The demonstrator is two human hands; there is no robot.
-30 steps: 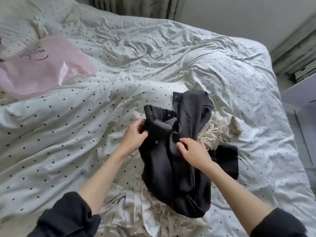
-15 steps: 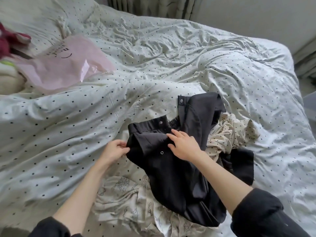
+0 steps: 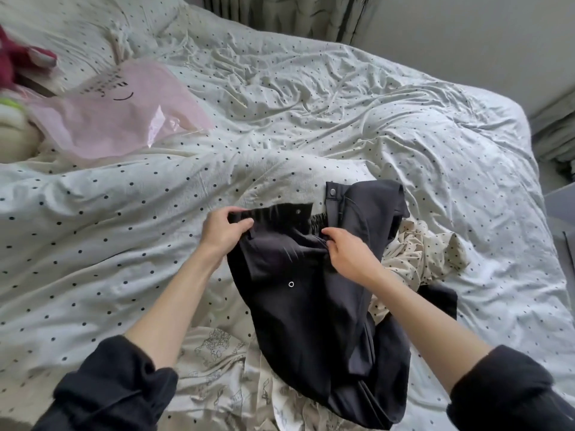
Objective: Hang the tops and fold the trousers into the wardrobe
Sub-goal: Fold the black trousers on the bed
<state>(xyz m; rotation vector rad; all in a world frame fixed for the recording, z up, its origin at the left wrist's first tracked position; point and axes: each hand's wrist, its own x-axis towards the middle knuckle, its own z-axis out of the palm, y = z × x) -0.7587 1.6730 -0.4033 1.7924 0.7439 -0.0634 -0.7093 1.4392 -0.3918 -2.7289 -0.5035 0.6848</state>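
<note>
On a rumpled polka-dot duvet (image 3: pixel 280 126), dark trousers (image 3: pixel 311 306) lie crumpled atop a cream spotted garment (image 3: pixel 426 253) and a pale printed one (image 3: pixel 217 365); limp, light and prone to slump, they look best held at the waistband (image 3: pixel 280 214). The left hand (image 3: pixel 222 233) pinches that band's end, while the right hand (image 3: pixel 348 255) clutches bunched cloth just below it, forearms angled inward

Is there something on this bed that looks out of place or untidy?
Yes. A pink plastic bag lies crumpled on the bedding at the far left, away from the clothes. The clothes form a tangled heap: the black trousers, gripped by the left hand and right hand, lie over a cream dotted garment.
</note>
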